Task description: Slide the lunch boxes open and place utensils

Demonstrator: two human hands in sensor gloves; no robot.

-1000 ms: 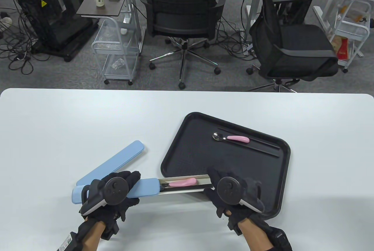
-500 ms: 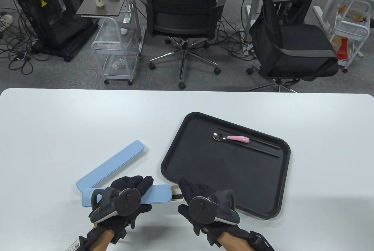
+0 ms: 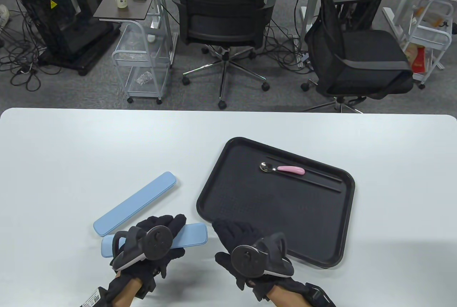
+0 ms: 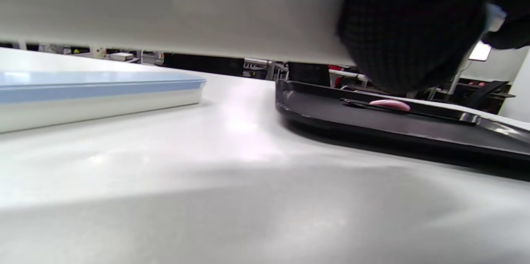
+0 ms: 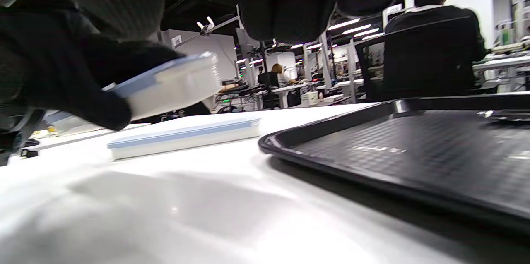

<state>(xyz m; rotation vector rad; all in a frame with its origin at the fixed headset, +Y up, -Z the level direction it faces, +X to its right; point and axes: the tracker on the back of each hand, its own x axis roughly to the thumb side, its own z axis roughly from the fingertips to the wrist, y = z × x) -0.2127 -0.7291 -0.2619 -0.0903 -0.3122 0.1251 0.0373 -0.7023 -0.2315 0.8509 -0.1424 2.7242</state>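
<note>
- Risk first: held box (image 3: pixel 189 235) is lifted off the worktop (image 3: pixel 71 150), as the right wrist view shows, so a loose hold could let it tip or drop. That is a judgement.
- Left hand (image 3: pixel 153 246) grips this blue box around its middle, fingers wrapped over the top.
- Right hand (image 3: pixel 246 250) sits just beside the box's right end; whether it touches the box or is closed on anything, I cannot tell.
- Box looks slid closed, with no drawer showing, so its contents are hidden. If a utensil is inside, it cannot reach the tray (image 3: pixel 214 192) until the drawer is pulled out.
- Pulling with the box in the air could jerk the drawer free and spill whatever it holds, I judge.
- A 2nd blue box (image 3: pixel 137 201) lies flat on the worktop, closed, behind the held one and left of the tray.
- Tray holds 1 spoon (image 3: pixel 282 169) with a pink handle and dark chopsticks (image 3: pixel 314 175) beside it, near the far edge.
</note>
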